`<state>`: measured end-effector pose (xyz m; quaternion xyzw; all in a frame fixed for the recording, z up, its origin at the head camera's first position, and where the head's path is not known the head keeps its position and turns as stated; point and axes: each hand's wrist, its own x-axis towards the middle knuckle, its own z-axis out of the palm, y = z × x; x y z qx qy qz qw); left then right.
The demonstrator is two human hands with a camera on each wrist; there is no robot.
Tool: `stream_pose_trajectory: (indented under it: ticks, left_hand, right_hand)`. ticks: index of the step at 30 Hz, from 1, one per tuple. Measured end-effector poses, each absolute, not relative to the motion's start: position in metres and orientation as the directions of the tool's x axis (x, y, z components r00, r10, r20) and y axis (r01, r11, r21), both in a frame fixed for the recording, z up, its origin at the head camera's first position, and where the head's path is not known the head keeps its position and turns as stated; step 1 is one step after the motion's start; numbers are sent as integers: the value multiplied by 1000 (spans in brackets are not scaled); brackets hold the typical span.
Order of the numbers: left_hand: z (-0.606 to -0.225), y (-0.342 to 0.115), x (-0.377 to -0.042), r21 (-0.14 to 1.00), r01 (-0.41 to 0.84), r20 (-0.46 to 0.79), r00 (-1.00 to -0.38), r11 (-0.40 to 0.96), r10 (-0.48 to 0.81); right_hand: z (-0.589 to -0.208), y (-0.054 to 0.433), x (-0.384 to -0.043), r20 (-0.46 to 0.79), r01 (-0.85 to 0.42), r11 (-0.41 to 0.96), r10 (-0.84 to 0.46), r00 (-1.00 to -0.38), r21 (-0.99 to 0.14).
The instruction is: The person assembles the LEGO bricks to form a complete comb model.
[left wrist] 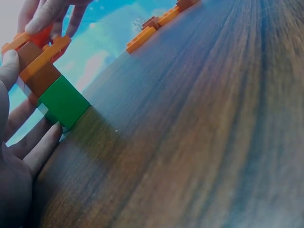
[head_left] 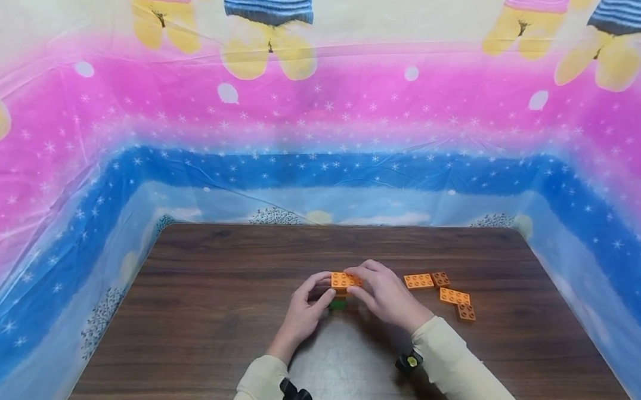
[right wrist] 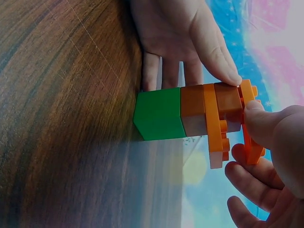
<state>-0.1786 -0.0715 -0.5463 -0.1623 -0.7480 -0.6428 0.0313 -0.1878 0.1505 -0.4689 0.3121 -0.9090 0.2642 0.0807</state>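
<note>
A small tower of toy building bricks stands on the table in front of me. A green block (right wrist: 159, 114) forms its base, with a brown brick (right wrist: 192, 102), a thin orange brick (right wrist: 213, 137) and another brown brick (right wrist: 228, 102) stacked above. The top orange brick (head_left: 339, 279) is studded and juts out to the right, like the orange one below it. My left hand (head_left: 302, 313) holds the tower from the left, thumb near the upper brown brick and fingers around the far side. With thumb and fingers, my right hand (head_left: 388, 294) pinches the overhanging end of the top orange brick.
Right of the hands lie two orange bricks (head_left: 418, 281) and two brown bricks (head_left: 466, 312), set in touching pairs. The dark wooden table (head_left: 211, 276) ends at a printed pink and blue cloth (head_left: 351, 169) that hangs behind and on both sides.
</note>
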Motion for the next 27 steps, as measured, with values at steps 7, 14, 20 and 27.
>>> stream_pose_trajectory:
  ticks: [7,14,20,27]
  left_hand:
    - [-546,-72,-178,960,260,233,-950,109,208]
    - [-545,-72,-178,961,255,227,-950,108,216]
    - [-544,-71,-178,959,262,235,-947,106,217]
    - [-540,-67,-178,952,287,260,-943,107,209]
  right_hand:
    - [-469,150,-187,291,-593,672,-518,-804,-443]
    - [-468,150,-187,277,-575,677,-506,-817,-459]
    - [-468,150,-187,280,-577,669,-508,-815,-468]
    - [-468,150,-188,281,-589,668,-520,-807,-455]
